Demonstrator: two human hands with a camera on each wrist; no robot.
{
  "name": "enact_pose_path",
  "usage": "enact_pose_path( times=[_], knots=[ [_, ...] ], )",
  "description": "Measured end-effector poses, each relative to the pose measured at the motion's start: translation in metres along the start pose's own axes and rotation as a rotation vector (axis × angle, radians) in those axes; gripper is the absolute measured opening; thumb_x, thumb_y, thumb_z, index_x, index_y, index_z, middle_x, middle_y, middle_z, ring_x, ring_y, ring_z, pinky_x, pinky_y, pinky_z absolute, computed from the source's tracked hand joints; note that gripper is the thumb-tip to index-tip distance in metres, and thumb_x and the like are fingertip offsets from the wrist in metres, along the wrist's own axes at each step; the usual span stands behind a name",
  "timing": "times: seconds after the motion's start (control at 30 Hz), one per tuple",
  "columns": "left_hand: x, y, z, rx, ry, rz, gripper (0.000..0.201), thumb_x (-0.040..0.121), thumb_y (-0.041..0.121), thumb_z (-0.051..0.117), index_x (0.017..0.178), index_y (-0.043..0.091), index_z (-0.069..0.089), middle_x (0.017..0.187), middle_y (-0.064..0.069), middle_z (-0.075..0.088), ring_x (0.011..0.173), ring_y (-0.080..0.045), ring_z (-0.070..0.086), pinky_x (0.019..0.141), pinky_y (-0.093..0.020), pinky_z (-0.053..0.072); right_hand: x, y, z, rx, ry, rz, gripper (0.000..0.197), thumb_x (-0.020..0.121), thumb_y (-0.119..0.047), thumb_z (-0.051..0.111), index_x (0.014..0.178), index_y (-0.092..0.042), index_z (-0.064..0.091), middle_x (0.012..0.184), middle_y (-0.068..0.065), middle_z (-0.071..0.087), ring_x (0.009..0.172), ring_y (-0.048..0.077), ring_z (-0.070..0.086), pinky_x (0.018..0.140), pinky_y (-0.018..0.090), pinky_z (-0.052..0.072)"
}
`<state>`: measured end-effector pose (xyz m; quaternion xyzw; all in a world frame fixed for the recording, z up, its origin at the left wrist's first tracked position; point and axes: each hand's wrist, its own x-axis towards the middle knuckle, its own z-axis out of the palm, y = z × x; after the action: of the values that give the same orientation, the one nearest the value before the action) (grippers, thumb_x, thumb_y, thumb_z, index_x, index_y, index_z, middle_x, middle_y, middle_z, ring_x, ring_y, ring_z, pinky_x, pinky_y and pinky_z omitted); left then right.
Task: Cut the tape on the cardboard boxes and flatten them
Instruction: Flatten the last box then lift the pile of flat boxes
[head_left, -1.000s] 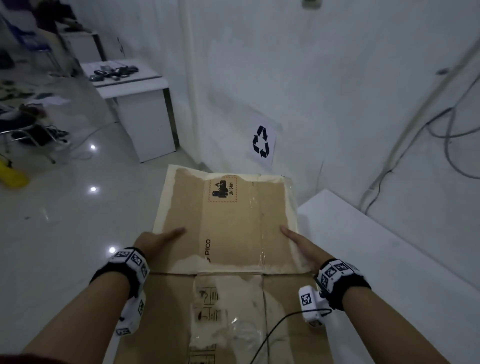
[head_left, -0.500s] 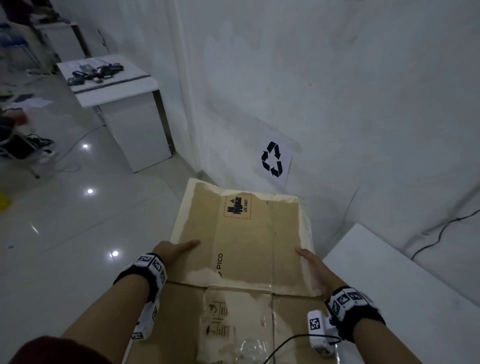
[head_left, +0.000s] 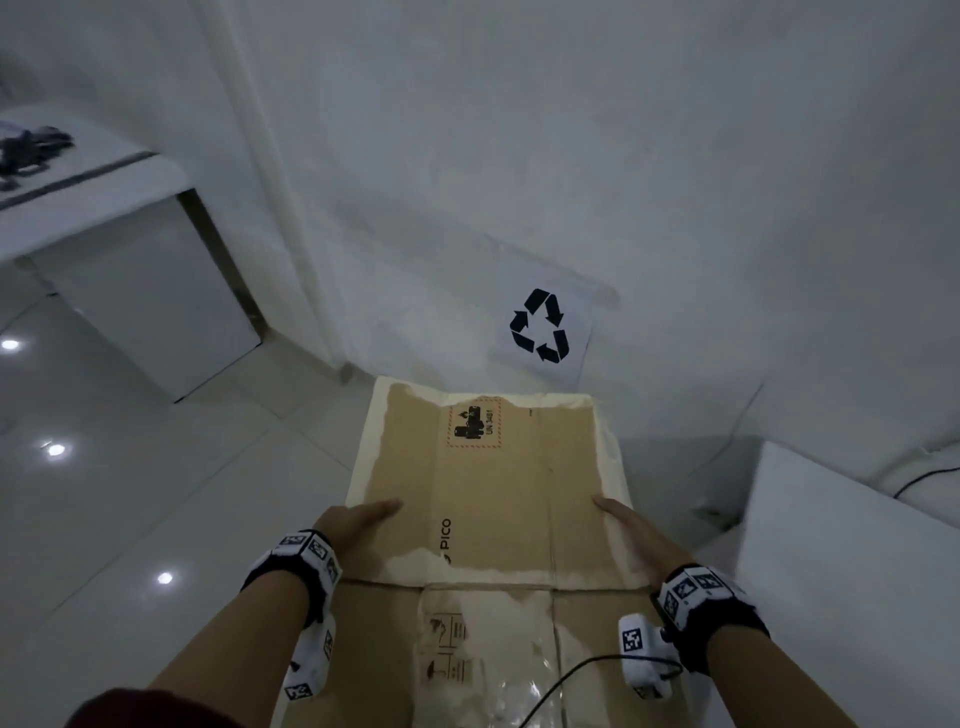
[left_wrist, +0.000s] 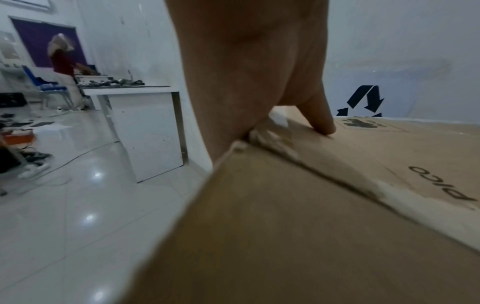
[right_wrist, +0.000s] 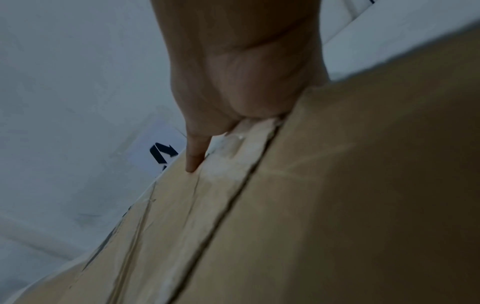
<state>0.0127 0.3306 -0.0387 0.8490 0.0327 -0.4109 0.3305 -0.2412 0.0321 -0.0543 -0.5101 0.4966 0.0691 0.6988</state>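
Between both hands, flattened cardboard box (head_left: 493, 483) printed "PICO", "UN 3481", left hand (head_left: 349, 521) and right hand (head_left: 631, 530) gripping its edges.

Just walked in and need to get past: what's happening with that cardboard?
A person is carrying a flattened cardboard box with both hands. The left hand grips its left edge and the right hand its right edge, thumbs on top. It is held out toward the recycling sign on the wall.
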Motion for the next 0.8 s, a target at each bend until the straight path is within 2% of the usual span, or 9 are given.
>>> enact_pose_path(
  times=[0.17,0.27,0.37,0.47,0.53,0.63,0.67,0.73,0.8],
  knots=[
    [0.109,0.001,-0.060,0.013,-0.096,-0.039,0.120,0.031,0.064,0.077,0.128,-0.002,0.055,0.127,-0.020,0.058,0.110,-0.035,0.059,0.099,-0.047,0.048,0.061,0.010,0.062,0.050,0.118,-0.056,0.063,0.070,-0.061,0.081,0.111,-0.014,0.071,0.112,0.011,0.073,0.102,0.031,0.069,0.100,0.048,0.048],
    [0.138,0.026,-0.086,0.047,-0.137,-0.043,0.113,0.051,0.060,0.083,0.136,-0.005,0.045,0.135,-0.021,0.051,0.118,-0.036,0.053,0.103,-0.045,0.043,0.083,-0.002,0.097,0.149,0.024,0.052,0.038,0.093,-0.041,0.063,0.110,-0.007,0.069,0.106,0.013,0.074,0.100,0.032,0.069,0.091,0.041,0.052],
    [0.171,0.039,-0.090,0.118,-0.155,-0.061,0.100,0.071,0.053,0.079,0.140,-0.007,0.038,0.141,-0.022,0.045,0.124,-0.037,0.048,0.104,-0.044,0.041,0.108,0.002,0.116,0.192,0.096,0.107,0.036,0.099,-0.036,0.053,0.113,-0.006,0.065,0.097,0.007,0.076,0.095,0.025,0.068,0.079,0.032,0.051],
    [0.208,0.042,-0.079,0.160,-0.187,-0.066,0.130,0.045,0.068,0.073,0.143,-0.006,0.033,0.145,-0.022,0.042,0.128,-0.037,0.045,0.104,-0.042,0.040,0.140,0.023,0.129,0.280,0.124,0.165,0.038,0.100,-0.039,0.049,0.113,-0.006,0.064,0.097,0.006,0.074,0.090,0.022,0.068,0.068,0.027,0.050],
    [0.238,0.037,-0.065,0.162,-0.212,-0.066,0.129,0.039,0.067,0.069,0.142,-0.005,0.037,0.142,-0.021,0.046,0.126,-0.036,0.048,0.102,-0.042,0.042,0.167,0.047,0.131,0.316,0.121,0.199,0.036,0.096,-0.043,0.056,0.106,-0.009,0.064,0.094,0.006,0.071,0.085,0.021,0.065,0.065,0.027,0.047],
    [0.293,0.018,-0.038,0.189,-0.248,-0.060,0.129,0.032,0.075,0.071,0.134,0.000,0.051,0.132,-0.018,0.056,0.115,-0.033,0.056,0.097,-0.039,0.047,0.219,0.086,0.130,0.319,0.125,0.204,0.097,0.051,-0.070,0.084,0.122,-0.007,0.063,0.116,0.010,0.070,0.106,0.028,0.066,0.093,0.037,0.049],
    [0.313,0.010,-0.028,0.202,-0.251,-0.066,0.132,0.028,0.079,0.069,0.133,0.001,0.053,0.130,-0.016,0.058,0.113,-0.032,0.058,0.096,-0.039,0.048,0.233,0.096,0.130,0.317,0.145,0.219,0.105,0.051,-0.072,0.083,0.129,-0.006,0.060,0.123,0.007,0.066,0.115,0.026,0.061,0.101,0.037,0.043],
    [0.349,-0.002,-0.008,0.219,-0.262,-0.052,0.125,0.028,0.079,0.067,0.126,0.002,0.059,0.122,-0.014,0.063,0.107,-0.030,0.061,0.093,-0.038,0.050,0.260,0.113,0.132,0.334,0.183,0.244,0.073,0.084,-0.058,0.066,0.135,-0.008,0.052,0.124,0.000,0.056,0.118,0.021,0.051,0.100,0.032,0.034],
    [0.379,-0.009,0.012,0.224,-0.271,-0.023,0.115,0.030,0.077,0.066,0.118,0.003,0.064,0.114,-0.012,0.066,0.101,-0.027,0.063,0.087,-0.034,0.049,0.291,0.134,0.129,0.354,0.254,0.282,0.055,0.097,-0.045,0.052,0.138,-0.008,0.048,0.119,0.003,0.056,0.109,0.020,0.053,0.097,0.032,0.035]
  ],
)
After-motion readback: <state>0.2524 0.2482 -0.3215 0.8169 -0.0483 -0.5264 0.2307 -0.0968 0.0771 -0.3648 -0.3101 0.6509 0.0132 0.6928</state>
